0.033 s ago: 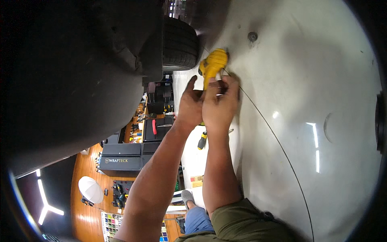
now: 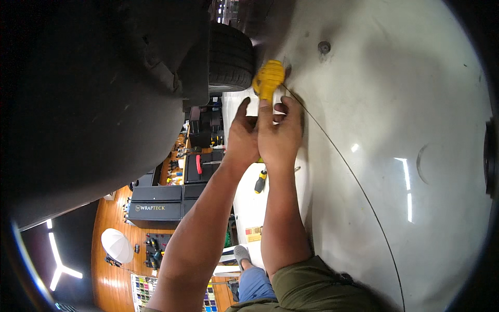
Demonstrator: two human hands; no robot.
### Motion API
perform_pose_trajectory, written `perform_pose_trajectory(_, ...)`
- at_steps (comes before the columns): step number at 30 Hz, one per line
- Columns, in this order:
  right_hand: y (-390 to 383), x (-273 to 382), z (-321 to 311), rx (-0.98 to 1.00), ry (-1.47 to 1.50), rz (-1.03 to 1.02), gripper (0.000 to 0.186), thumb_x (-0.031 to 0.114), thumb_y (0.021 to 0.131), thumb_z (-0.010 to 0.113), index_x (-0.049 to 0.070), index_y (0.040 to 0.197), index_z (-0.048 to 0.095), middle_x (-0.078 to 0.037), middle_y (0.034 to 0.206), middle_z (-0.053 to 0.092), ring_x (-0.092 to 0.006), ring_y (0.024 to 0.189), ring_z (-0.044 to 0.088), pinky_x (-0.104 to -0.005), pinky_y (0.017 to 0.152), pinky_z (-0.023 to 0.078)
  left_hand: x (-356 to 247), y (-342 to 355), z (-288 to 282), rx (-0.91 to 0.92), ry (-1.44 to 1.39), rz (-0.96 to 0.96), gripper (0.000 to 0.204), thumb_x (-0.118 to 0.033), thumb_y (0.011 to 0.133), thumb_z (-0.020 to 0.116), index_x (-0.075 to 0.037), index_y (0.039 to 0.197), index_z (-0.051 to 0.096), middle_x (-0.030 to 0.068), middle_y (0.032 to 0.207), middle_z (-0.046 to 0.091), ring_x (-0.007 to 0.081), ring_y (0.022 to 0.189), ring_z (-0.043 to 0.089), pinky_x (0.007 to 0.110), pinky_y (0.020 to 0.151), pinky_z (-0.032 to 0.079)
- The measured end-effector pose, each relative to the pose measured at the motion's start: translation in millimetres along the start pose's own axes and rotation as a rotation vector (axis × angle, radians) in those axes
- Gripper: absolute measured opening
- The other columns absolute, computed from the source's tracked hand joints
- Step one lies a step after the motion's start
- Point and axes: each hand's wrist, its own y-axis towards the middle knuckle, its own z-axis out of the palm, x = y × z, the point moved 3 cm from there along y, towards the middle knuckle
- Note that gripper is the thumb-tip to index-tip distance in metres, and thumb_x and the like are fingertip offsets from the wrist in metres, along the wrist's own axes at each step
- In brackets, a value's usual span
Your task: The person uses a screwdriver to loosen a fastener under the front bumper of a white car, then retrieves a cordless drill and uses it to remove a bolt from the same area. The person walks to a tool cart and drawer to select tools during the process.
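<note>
Right beside the black tire (image 2: 231,58), a yellow tool (image 2: 269,75) is held in the right hand (image 2: 279,132), thumb laid along its narrow part, fingers loosely curled. The left hand (image 2: 243,136) is tucked against it, one digit stuck out; whether the tool's pinched there too can't be told. A yellow-and-black-handled screwdriver (image 2: 260,183) is seen nearer the forearms, on the pale surface (image 2: 249,208).

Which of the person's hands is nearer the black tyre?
Left: in the picture, the left hand is below the black tyre; the right hand is below it and farther right.
</note>
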Motion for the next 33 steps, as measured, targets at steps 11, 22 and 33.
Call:
perform_pose_trajectory(11, 47.6, 30.7, 27.9, 0.662, 0.509, 0.165, 0.042, 0.03, 0.083, 0.065, -0.002, 0.109, 0.056, -0.012, 0.098, 0.065, -0.0184, 0.082, 0.064, -0.0259, 0.071, 0.051, -80.1, -61.9, -20.9, -0.299, 0.844, 0.405, 0.041, -0.017, 0.091, 0.056, 0.002, 0.125, 0.045, 0.02, 0.107, 0.062, 0.0277, 0.1, 0.062, 0.035, 0.086, 0.048)
perform_pose_trajectory(22, 49.6, 42.0, 4.7, 0.804, 1.012, 0.336, 0.043, 0.036, 0.085, 0.062, 0.003, 0.111, 0.052, -0.014, 0.088, 0.065, -0.0207, 0.053, 0.062, -0.0308, 0.046, 0.05, -108.8, -14.6, -36.0, -0.249, 0.062, 0.357, 0.041, -0.028, 0.096, 0.046, 0.0, 0.126, 0.042, 0.0179, 0.123, 0.051, 0.0265, 0.113, 0.054, 0.039, 0.1, 0.04)
perform_pose_trajectory(33, 56.8, 25.3, 6.4, 0.847, 1.016, 0.339, 0.049, 0.042, 0.082, 0.065, 0.004, 0.11, 0.052, -0.012, 0.085, 0.065, -0.0209, 0.052, 0.061, -0.0287, 0.044, 0.049, -112.3, 16.3, -33.3, -0.191, -0.45, 0.299, 0.03, -0.018, 0.094, 0.049, -0.002, 0.118, 0.045, 0.0175, 0.116, 0.052, 0.0292, 0.113, 0.051, 0.043, 0.101, 0.041)
